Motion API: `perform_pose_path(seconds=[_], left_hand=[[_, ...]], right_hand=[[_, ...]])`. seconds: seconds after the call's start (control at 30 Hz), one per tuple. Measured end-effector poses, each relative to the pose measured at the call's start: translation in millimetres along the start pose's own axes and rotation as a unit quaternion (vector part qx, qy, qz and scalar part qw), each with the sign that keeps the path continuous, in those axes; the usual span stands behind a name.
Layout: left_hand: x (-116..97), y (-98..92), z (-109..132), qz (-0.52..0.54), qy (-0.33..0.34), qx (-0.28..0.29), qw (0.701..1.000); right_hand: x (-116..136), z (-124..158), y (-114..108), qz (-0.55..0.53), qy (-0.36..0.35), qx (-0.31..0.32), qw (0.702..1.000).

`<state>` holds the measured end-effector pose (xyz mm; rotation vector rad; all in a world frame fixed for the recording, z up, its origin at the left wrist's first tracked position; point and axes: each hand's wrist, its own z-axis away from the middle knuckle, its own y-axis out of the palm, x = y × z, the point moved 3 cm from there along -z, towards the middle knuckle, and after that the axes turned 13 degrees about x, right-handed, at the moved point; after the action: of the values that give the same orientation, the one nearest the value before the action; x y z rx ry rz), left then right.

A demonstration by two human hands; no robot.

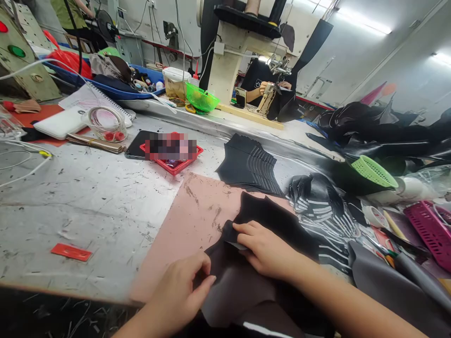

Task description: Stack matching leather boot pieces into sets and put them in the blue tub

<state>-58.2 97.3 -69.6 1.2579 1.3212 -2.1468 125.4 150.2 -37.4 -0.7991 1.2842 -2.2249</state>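
A dark brown-black sheet of leather-like material [239, 291] lies near the table's front edge, partly over a pinkish mat [176, 230]. My right hand [268, 246] pinches its upper edge, where a small flap is folded up between thumb and fingers. At its left edge is my left hand [179, 286], thumb and forefinger closed on the border. Beneath and behind my right hand spreads another black piece [278, 218]. Farther back lies a fanned stack of cut black pieces [246, 162], with a pile of black pieces with white strips [317, 202] to its right.
A red tray [172, 166] and a dark tablet-like item [136, 144] sit behind the mat. An orange-red strip [71, 252] lies at left. Green baskets [374, 171], a magenta basket [430, 232] and a sewing machine [225, 70] stand around. A co-worker's hands [264, 88] show beyond.
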Motion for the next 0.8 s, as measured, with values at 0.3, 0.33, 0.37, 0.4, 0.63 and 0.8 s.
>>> perform_pose_path(seconds=[0.3,0.33,0.37,0.4,0.63,0.8], left_hand=[[-4,-2.5,4,0.020,0.005,0.019,1.000],[-4,-2.3,4,0.017,-0.005,0.022,1.000],[-4,-2.1,4,0.013,-0.016,0.026,0.999],[-5,-2.0,4,0.008,-0.025,0.029,0.999],[-2,-5.8,3,-0.002,-0.067,0.022,0.998],[8,-7.9,15,0.007,-0.062,-0.015,0.998]], right_hand=[[-13,0,-20,-0.149,0.040,0.051,0.987],[-18,1,-21,-0.175,0.053,0.047,0.982],[-21,0,-22,-0.188,0.068,0.047,0.979],[-24,0,-22,-0.188,0.083,0.051,0.977],[-31,-12,-23,-0.150,0.165,0.062,0.973],[-32,-16,-25,-0.168,0.191,0.070,0.965]])
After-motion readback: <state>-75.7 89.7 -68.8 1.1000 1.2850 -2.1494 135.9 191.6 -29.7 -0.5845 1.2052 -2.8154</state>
